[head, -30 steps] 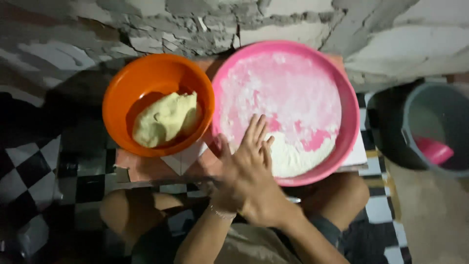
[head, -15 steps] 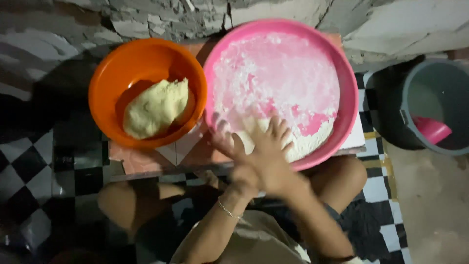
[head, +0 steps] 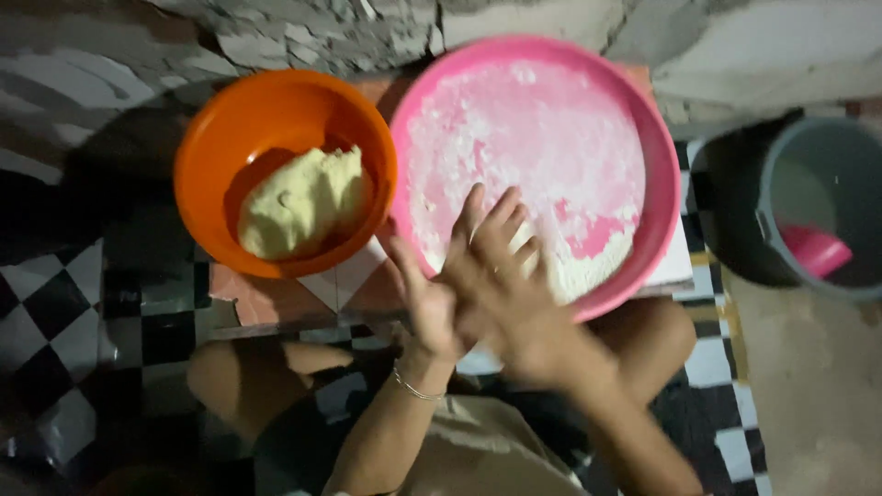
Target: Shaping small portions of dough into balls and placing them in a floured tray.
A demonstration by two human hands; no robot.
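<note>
Head view: my right hand [head: 501, 276] is laid over my left hand [head: 432, 308], palms pressed together at the near rim of the pink basin [head: 643, 119], about its 7 o'clock. Grip: both hands flat, fingers spread, holding nothing. Fingers point to 12–1 o'clock, into the basin. The flour pile [head: 583, 266] sits just past my right fingertips, toward 2–3 o'clock, against the basin's near wall at its 5–6 o'clock; I can't tell whether the tips touch it. The right hand is the nearer one to it. The rest of the basin floor is dusted white.

The dough lump [head: 303, 202] lies in the orange bowl [head: 211, 138], at 10 o'clock from my hands, well apart; its long axis runs 7 to 1 o'clock. My left hand is nearer to that. Both vessels touch rim to rim on a low tiled stand. A grey bucket [head: 808, 184] is at 3 o'clock.
</note>
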